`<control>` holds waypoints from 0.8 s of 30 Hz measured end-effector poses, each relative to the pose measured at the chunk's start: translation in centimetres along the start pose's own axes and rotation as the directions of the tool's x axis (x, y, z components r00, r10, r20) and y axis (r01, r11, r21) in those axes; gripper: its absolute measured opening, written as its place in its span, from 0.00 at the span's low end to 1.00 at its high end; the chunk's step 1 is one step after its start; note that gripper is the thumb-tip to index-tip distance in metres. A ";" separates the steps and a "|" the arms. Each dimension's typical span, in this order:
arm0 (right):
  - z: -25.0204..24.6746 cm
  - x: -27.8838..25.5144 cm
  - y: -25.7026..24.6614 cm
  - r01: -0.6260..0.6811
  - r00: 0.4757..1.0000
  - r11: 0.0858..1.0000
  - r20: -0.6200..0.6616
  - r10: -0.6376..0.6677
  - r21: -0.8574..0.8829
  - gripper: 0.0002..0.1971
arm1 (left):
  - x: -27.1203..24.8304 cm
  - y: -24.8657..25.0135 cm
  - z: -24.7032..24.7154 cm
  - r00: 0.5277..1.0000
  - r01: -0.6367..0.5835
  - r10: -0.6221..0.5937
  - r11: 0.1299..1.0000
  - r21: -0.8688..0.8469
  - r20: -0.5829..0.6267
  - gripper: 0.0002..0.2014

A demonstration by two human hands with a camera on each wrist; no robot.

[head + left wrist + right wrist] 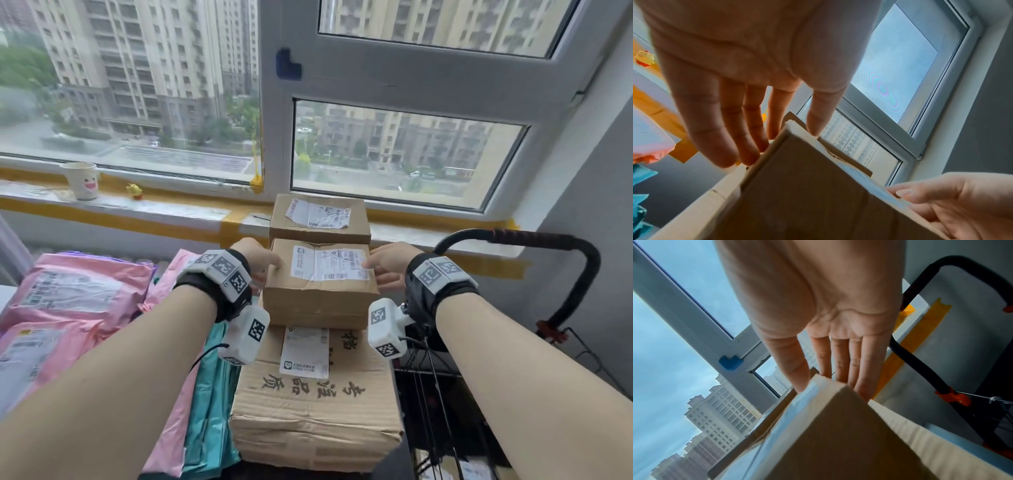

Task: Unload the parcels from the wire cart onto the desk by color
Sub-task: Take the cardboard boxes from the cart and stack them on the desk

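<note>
We flank the small cardboard box [320, 281]: left hand [255, 260] and right hand [388, 265], fingers straight, press its short ends. Its long axis runs between our palms, both equally near.

My left hand [748, 53] reaches out with straight fingers [715, 129] laid along the left side of a brown cardboard box [807, 194], thumb on its top edge. My right hand [966, 204] touches the box's far side. A window [898, 71] fills the background; pink parcels [647, 142] and teal parcels [639, 211] sit left.

three brown cardboard boxes [320, 284], several pink mailers [75, 291], one paper cup [82, 180], two hands [255, 262]
</note>
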State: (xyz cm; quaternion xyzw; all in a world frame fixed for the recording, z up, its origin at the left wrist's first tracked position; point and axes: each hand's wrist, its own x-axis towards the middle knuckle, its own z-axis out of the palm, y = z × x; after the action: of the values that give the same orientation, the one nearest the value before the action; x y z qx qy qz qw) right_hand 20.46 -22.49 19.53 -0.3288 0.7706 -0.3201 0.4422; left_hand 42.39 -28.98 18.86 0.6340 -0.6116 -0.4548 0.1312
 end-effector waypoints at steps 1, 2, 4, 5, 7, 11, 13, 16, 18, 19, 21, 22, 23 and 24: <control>0.0 0.1 -0.1 0.000 1.000 1.000 0.004 0.000 0.001 0.11 | 0.0 0.0 -0.1 1.000 -0.003 0.003 1.000 -0.002 -0.003 0.18; 0.1 0.1 -0.1 0.000 1.000 1.000 0.006 0.000 -0.004 0.10 | 0.1 0.0 -0.2 1.000 -0.005 0.005 1.000 -0.003 -0.004 0.18; 0.2 0.1 -0.1 0.002 1.000 1.000 0.007 -0.002 -0.022 0.06 | 0.1 0.0 -0.1 1.000 -0.010 0.010 1.000 -0.003 -0.005 0.18; 0.2 0.1 -0.1 0.001 1.000 1.000 0.002 -0.001 -0.024 0.05 | 0.1 0.0 -0.1 1.000 -0.013 0.013 1.000 -0.007 -0.006 0.18; 0.3 0.1 0.2 0.003 1.000 1.000 0.001 -0.003 -0.012 0.09 | 0.0 -0.1 -0.1 0.999 -0.025 0.025 1.000 -0.008 -0.028 0.19; -0.7 -0.8 0.5 0.025 1.000 0.999 -0.013 -0.026 -0.046 0.10 | -0.5 0.5 -0.6 0.974 -0.157 0.166 0.985 0.069 -0.156 0.23; -1.8 -1.4 0.7 0.074 0.992 0.997 -0.096 -0.077 -0.037 0.11 | -1.3 2.0 -0.7 0.942 -0.255 0.263 0.965 0.065 -0.208 0.23; -4.0 -2.4 2.0 0.135 0.975 0.990 -0.174 -0.140 -0.043 0.15 | -3.0 5.1 0.5 0.884 -0.424 0.429 0.903 0.067 -0.185 0.21; -5.8 -3.6 3.6 0.128 0.975 0.992 -0.180 -0.128 -0.015 0.10 | -4.2 7.1 2.8 0.846 -0.519 0.521 0.853 0.056 -0.113 0.20; -6.8 -4.3 4.5 0.115 0.982 0.993 -0.155 -0.110 0.021 0.07 | -4.8 8.0 4.3 0.830 -0.553 0.554 0.832 0.030 -0.066 0.19; -8.8 -5.7 6.7 0.077 0.982 0.997 -0.177 -0.071 0.025 0.08 | -6.2 9.6 7.7 0.795 -0.605 0.606 0.795 -0.046 0.023 0.19; -9.7 -6.6 7.8 0.053 0.975 0.999 -0.216 -0.051 0.006 0.07 | -7.0 10.2 9.5 0.778 -0.622 0.626 0.779 -0.074 0.058 0.19; -10.6 -7.4 9.0 0.028 0.970 1.000 -0.239 -0.029 -0.007 0.07 | -7.7 10.6 11.3 0.762 -0.635 0.641 0.767 -0.091 0.091 0.19; -11.5 -8.1 10.2 0.011 0.968 1.000 -0.251 -0.013 -0.010 0.08 | -8.4 10.9 13.0 0.750 -0.642 0.649 0.761 -0.093 0.130 0.19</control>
State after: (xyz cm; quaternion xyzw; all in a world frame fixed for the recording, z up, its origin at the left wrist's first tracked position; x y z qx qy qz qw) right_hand 11.11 -7.84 19.99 -0.2921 0.8200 -0.3583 0.3376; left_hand 27.03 -18.73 23.06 0.3440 -0.7913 -0.4419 0.2457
